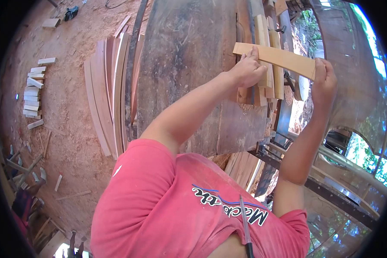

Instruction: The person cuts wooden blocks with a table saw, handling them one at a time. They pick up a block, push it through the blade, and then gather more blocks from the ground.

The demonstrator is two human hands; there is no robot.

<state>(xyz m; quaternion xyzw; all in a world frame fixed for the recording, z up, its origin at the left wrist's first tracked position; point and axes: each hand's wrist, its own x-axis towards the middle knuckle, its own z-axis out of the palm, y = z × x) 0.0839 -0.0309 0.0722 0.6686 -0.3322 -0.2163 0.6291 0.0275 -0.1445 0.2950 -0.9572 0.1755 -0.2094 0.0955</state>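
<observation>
A short, flat wooden board [284, 59] lies at a slant across several wooden strips [262, 47] at the right side of a worn workbench [180, 73]. My left hand [248, 71] is closed at the board's left part, with a finger laid over its face. At the other end, the fingers of my right hand [324, 79] wrap round the board's right tip, which juts past the strips. What lies under my left palm is hidden.
Long planks [103, 94] lean along the bench's left side. Short wood blocks [32, 96] lie in a row on the dusty ground. A metal rail [318, 189] runs at lower right. A pen [245, 219] shows against my pink shirt. Another person's limb [32, 189] shows at lower left.
</observation>
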